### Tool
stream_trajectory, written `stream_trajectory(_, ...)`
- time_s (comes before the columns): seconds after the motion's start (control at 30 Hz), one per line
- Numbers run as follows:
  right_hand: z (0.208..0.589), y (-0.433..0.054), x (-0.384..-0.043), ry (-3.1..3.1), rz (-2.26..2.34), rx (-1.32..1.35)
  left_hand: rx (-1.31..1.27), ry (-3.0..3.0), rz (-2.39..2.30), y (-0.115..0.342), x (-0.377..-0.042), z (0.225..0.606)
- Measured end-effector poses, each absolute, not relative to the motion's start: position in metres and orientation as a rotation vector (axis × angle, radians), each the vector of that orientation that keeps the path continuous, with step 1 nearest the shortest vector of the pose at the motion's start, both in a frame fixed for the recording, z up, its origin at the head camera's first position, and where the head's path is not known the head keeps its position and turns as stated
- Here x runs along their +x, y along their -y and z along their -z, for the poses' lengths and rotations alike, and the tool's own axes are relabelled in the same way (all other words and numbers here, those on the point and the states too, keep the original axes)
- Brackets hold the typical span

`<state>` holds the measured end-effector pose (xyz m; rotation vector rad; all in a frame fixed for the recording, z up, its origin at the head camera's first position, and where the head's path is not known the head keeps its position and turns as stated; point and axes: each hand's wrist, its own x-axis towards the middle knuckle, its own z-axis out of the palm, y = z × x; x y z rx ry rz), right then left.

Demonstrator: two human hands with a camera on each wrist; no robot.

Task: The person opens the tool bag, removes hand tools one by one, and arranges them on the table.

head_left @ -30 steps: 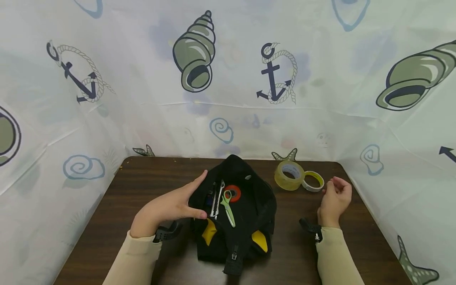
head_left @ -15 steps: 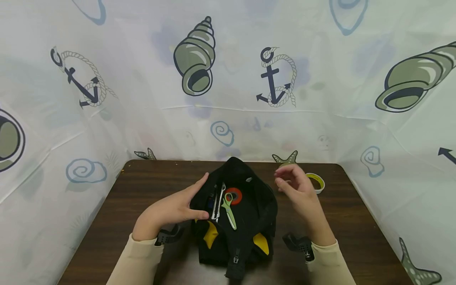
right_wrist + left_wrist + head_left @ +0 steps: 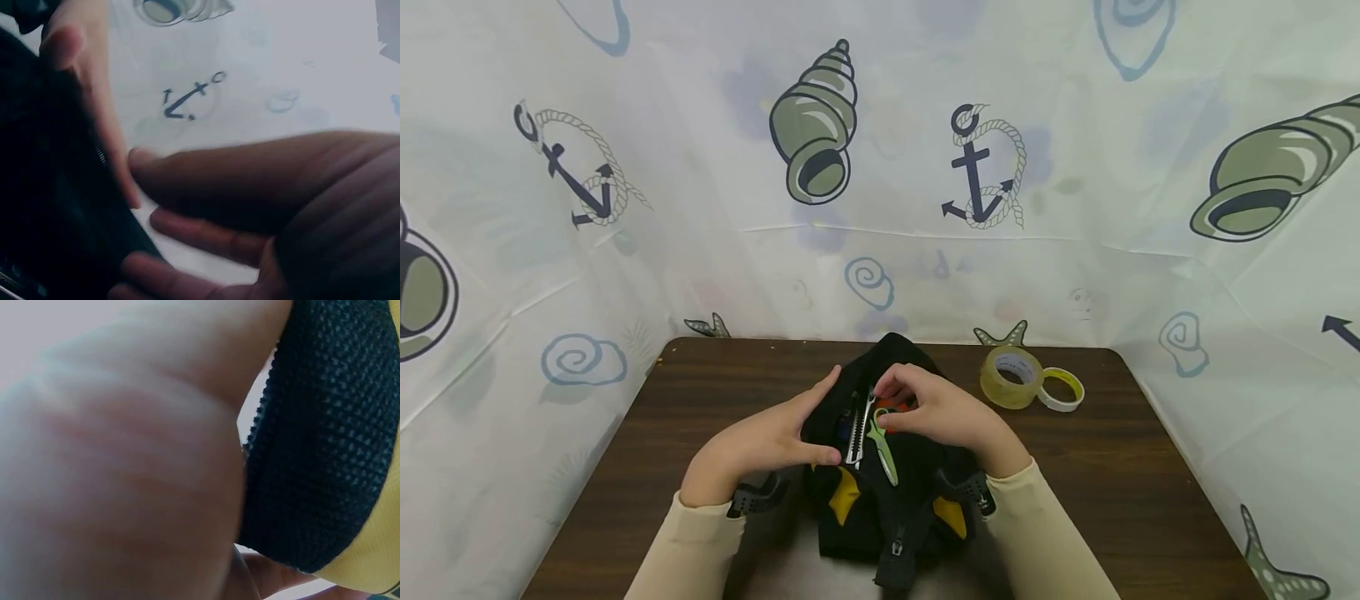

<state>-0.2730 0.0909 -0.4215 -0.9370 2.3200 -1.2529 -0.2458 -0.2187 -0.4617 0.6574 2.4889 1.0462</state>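
Note:
A black bag [image 3: 853, 533] with yellow patches lies unzipped on the table, its opening facing up. My left hand [image 3: 763, 442] rests against its left rim, fingers straight and thumb spread apart along the edge. Over the opening hovers my right hand [image 3: 951, 412], thumb and fingers apart with nothing between them in the right wrist view. Inside the bag are green-handled scissors [image 3: 887, 460], a utility knife [image 3: 856, 437] and a red ring-shaped roll [image 3: 891, 407], the roll partly hidden by my right fingers. The black fabric and zipper teeth fill the right of the left wrist view.
A wide clear packing tape roll [image 3: 1000, 392] and a narrower white tape roll [image 3: 1060, 406] sit side by side at the back right of the brown table [image 3: 1135, 500]. A patterned white cloth [image 3: 715, 275] hangs behind and at both sides.
My right hand has moved left from beside the tape rolls, past the packing tape, to above the bag's opening. My left hand stays at the bag's left rim.

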Motion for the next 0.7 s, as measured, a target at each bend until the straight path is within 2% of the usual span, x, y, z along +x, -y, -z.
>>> stream_trajectory(0.3, 0.464, -0.070, -0.310, -2.383, 1.070, -0.712, 0.658, -2.456, -1.066, 0.219, -0.246, 0.462)
stream_trajectory(0.47, 0.493, -0.073, -0.316, -2.384, 1.039, -0.733, 0.639, -2.431, -1.085, 0.218, -0.245, 0.462)
stream_trajectory(0.7, 0.511, -0.075, -0.317, -2.336, 1.114, -0.741, 0.673, -2.449, -1.077, 0.220, -0.246, 0.462)
